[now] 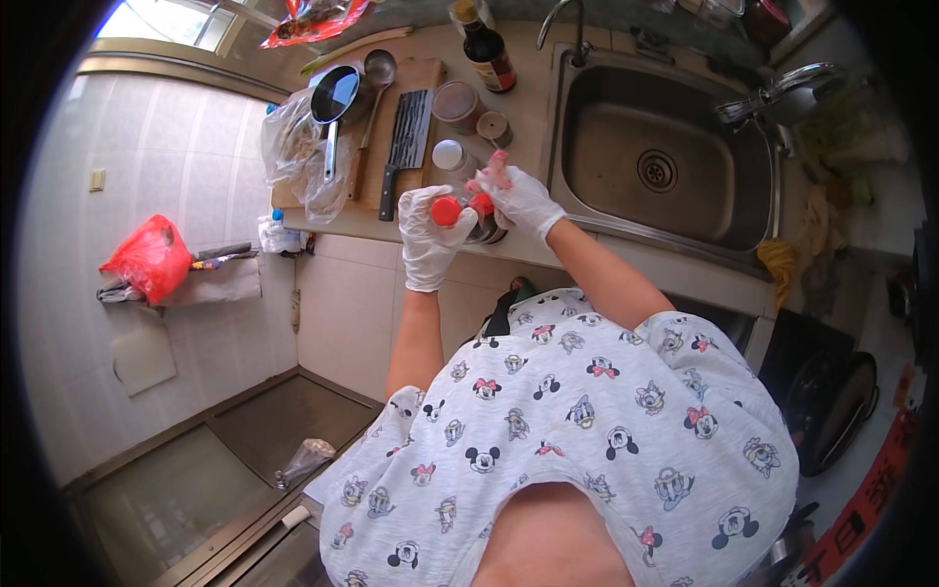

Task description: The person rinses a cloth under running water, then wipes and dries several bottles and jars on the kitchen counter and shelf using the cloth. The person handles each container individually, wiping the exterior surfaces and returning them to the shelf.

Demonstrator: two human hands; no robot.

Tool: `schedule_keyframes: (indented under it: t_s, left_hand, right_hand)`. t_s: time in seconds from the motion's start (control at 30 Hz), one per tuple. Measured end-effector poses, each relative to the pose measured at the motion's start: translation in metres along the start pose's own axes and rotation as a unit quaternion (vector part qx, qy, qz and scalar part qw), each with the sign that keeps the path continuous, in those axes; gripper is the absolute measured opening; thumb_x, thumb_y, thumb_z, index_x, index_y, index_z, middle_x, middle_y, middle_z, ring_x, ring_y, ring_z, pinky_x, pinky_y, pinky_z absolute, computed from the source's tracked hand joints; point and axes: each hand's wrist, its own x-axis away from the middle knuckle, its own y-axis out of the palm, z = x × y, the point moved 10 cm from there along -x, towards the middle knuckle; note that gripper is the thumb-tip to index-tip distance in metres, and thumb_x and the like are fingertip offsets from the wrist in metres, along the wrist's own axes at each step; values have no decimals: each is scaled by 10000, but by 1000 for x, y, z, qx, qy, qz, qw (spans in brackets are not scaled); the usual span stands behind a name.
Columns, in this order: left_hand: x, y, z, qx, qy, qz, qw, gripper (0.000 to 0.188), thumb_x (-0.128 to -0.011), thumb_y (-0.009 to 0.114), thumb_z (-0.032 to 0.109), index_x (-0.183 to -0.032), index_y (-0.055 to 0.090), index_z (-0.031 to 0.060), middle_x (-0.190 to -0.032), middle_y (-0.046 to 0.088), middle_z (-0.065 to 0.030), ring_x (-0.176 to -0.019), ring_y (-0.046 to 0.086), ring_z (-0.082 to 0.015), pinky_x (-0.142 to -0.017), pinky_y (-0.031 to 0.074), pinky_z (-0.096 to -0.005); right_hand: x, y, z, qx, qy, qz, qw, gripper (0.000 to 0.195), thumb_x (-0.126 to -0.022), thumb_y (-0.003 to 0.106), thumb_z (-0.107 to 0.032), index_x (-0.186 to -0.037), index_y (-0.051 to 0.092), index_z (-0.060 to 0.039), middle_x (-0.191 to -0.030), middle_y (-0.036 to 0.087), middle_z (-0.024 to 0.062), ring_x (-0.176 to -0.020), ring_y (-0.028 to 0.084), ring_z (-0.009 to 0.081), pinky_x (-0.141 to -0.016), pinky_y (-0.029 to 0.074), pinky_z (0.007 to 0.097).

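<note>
Both hands wear thin whitish gloves over the counter's front edge. My left hand (433,235) is closed around a small container with a red cap (446,210). My right hand (517,202) has a pink-and-white cloth or similar soft item (496,172) at its fingers, beside a second red cap (482,203); whether it grips that cap is unclear. A jar with dark contents (486,231) shows partly below and between the hands. Just behind them stand a white-capped jar (449,155), a small round container (494,128) and a wider lidded tub (458,105).
On the left, a wooden cutting board (433,73) bears a cleaver (407,136), a ladle (380,70), a small pan (335,94) and plastic bags (293,143). A dark sauce bottle (486,55) stands at the back. The steel sink (660,161) and faucet (770,95) lie right.
</note>
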Motion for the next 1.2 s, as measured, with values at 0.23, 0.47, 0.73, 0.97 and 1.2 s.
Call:
schedule_keyframes:
  t_s: [0.23, 0.47, 0.73, 0.97, 1.2]
  left_hand:
    - [12, 3, -17, 147, -128, 42, 980, 368, -883, 721, 141, -1186, 531, 57, -1215, 520, -57, -1097, 536, -160, -972, 440, -320]
    - [11, 26, -16, 248, -116, 9, 962, 351, -831, 749, 125, -1107, 542, 59, -1183, 510, -90, -1105, 523, -187, -985, 420, -340]
    - [1, 24, -32, 166, -148, 12, 975, 367, -699, 776, 32, -1017, 596, 63, -1053, 520, -55, -992, 566, -184, -933, 460, -339]
    - [16, 19, -31, 298, -158, -14, 941, 375, -846, 713, 60, -1202, 596, 82, -1171, 539, -21, -1081, 543, -152, -940, 455, -322]
    - [2, 27, -17, 30, -47, 32, 998, 484, -674, 803, 74, -1093, 560, 64, -1102, 548, -76, -1010, 566, -194, -907, 471, -318]
  right_hand:
    - [23, -2, 4, -79, -128, 125, 981, 490, -910, 619, -470, -1225, 600, -95, -1093, 684, 105, -1022, 664, 239, -881, 498, 330]
    - [34, -4, -28, 35, -196, 144, 969, 470, -963, 514, -482, -1214, 620, -98, -1100, 677, 124, -1001, 659, 275, -878, 501, 340]
    - [18, -13, 3, -43, -108, 153, 981, 505, -955, 485, -522, -1174, 648, -98, -1122, 667, 147, -1062, 631, 291, -890, 484, 364]
    - [67, -2, -80, 55, -226, 184, 955, 352, -948, 551, -426, -1122, 676, -147, -1101, 671, 150, -1037, 637, 332, -893, 491, 387]
    - [11, -21, 33, 70, -41, 219, 972, 383, -950, 532, -432, -1131, 667, -123, -1074, 687, 157, -991, 650, 348, -840, 506, 403]
